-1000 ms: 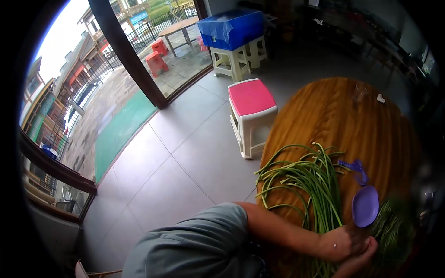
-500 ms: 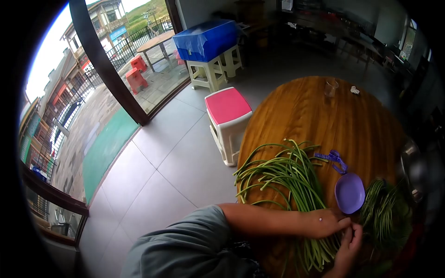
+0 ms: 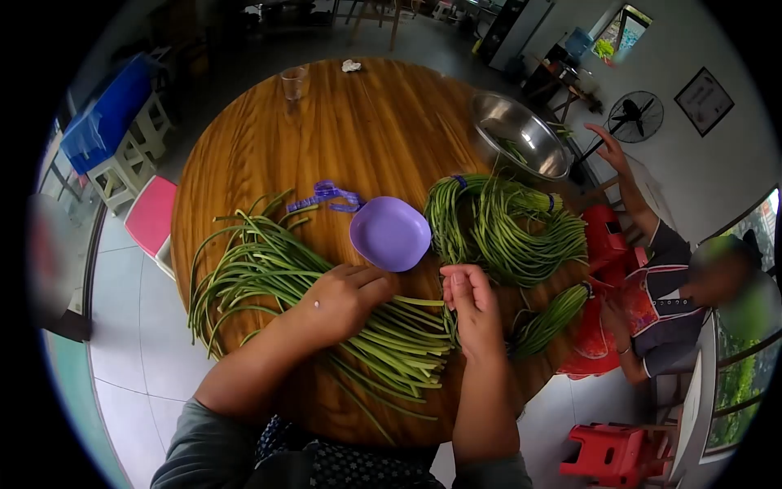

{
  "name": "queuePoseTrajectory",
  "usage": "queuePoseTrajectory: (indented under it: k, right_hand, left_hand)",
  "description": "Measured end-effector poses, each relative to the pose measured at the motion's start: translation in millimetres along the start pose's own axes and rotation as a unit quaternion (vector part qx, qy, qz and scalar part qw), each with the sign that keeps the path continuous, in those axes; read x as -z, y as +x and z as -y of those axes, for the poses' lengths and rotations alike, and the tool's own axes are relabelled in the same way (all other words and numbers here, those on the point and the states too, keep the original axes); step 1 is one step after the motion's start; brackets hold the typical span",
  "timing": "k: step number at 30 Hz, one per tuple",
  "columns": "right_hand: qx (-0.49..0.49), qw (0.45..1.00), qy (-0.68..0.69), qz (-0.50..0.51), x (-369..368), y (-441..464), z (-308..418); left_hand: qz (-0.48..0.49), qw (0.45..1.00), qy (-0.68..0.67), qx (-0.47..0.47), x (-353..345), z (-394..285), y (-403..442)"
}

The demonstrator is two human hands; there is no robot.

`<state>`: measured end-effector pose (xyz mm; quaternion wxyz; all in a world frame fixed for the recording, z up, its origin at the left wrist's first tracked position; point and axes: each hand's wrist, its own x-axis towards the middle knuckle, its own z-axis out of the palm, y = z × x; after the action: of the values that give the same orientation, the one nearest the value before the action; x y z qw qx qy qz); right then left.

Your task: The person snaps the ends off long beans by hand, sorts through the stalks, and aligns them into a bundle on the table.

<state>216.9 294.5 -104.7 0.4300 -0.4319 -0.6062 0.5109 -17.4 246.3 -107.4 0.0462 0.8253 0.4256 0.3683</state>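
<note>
Long green stems [image 3: 391, 350] lie in a loose pile on the round wooden table [image 3: 358, 122]. My left hand [image 3: 350, 300] rests over the pile, its fingers curled round a green stem. That stem runs right toward my right hand [image 3: 472, 301], whose fingers are pinched together at its other end. Just beyond my hands sits a purple dish [image 3: 391, 234], with purple ties [image 3: 326, 196] at its upper left. Bundled green stems [image 3: 521, 224] lie to the right of the dish, and a smaller tied bundle [image 3: 554, 318] is nearer the table's right edge.
A steel bowl [image 3: 521, 134] stands at the back right, a clear cup [image 3: 293, 84] and crumpled tissue [image 3: 350, 66] at the far edge. Another person [image 3: 672, 281] sits at the right with one hand raised. A pink-topped stool [image 3: 152, 216] is left; a red stool [image 3: 611, 452] is lower right.
The view has swung right, bringing the steel bowl, bundles and other person into sight. My hands, close together before, are now apart above the stems.
</note>
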Motion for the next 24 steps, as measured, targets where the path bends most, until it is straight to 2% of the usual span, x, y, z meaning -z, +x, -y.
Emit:
queuePoseTrajectory:
  k: [2, 3, 6, 13, 19, 20, 22, 24]
  right_hand:
    - [0.062, 0.992, -0.093, 0.055, -4, -3, 5]
    - [0.036, 0.984, -0.154, 0.086, -6, -8, 14]
    - [0.209, 0.918, -0.312, 0.127, -18, -12, 13]
    - [0.249, 0.888, -0.378, 0.080, -33, -17, 12]
    - [0.249, 0.879, -0.405, -0.024, -48, -16, -4]
    - [0.227, 0.896, -0.377, -0.057, -49, -14, -9]
    - [0.204, 0.910, -0.350, -0.086, -47, -15, -8]
    - [0.065, 0.977, -0.201, -0.038, -40, -15, 0]
  left_hand:
    - [0.026, 0.999, -0.016, 0.007, 3, -1, 0]
    - [0.025, 1.000, -0.014, 0.009, 2, -1, 0]
    - [0.014, 1.000, -0.007, 0.000, 0, 4, -3]
    - [0.006, 1.000, 0.005, 0.006, -3, 5, -4]
    - [-0.043, 0.998, 0.046, -0.006, -12, -12, -2]
    - [-0.034, 0.998, 0.054, 0.007, -17, -20, -2]
    - [-0.088, 0.995, 0.026, 0.032, -14, -18, 6]
    - [-0.089, 0.995, 0.004, 0.038, -11, -13, 6]
